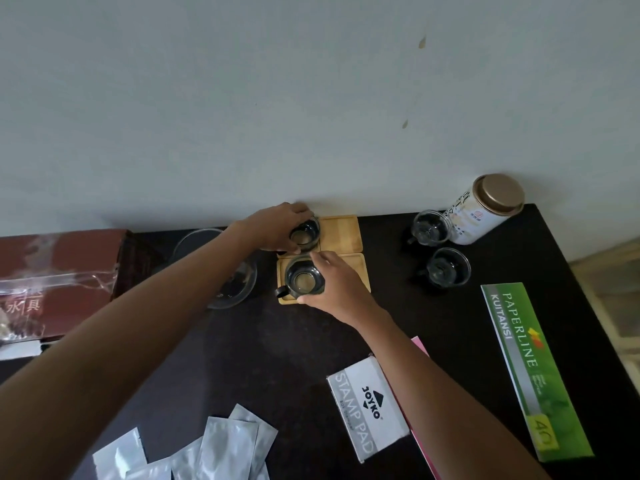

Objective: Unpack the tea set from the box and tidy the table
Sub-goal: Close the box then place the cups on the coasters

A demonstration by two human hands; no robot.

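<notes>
The left hand holds one glass cup on the far wooden coaster. The right hand holds another glass cup on the near coaster.

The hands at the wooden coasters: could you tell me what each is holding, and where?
Left hand grips the far glass cup around its rim; right hand grips the near glass cup by its side.

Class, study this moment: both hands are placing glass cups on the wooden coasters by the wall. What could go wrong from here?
1. The left hand and right hand each grip a glass cup close together; the cups could knock.
2. The near cup sits toward its wooden coaster's left edge and may tip off.
3. The forearm passes over the glass bowl; withdrawing might nudge it.
</notes>
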